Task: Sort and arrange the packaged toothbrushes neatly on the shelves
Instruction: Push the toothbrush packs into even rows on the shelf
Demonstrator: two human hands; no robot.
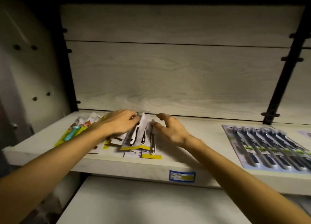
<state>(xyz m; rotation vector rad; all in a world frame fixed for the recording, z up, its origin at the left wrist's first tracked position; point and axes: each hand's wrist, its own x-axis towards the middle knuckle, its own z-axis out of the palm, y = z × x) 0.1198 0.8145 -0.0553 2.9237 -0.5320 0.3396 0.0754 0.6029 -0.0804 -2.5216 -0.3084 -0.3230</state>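
left hand (120, 122): mine, fingers curled on the far end of a black-and-white toothbrush pack (136, 133), holding it tilted up off the pile
right hand (170, 128): fingers loosely spread, fingertips touching the next pack (152, 143)
kids' packs (75, 131): lying far left on the shelf (50, 149)
multi-pack (267, 146): flat, well right
price tag (182, 176): on the shelf's front edge

Shelf (193, 136) and back panel (168, 72): pale, matt wood-grain board. Toothbrush packs (140, 136): glossy clear plastic over printed card. Uprights (286, 64): black metal.
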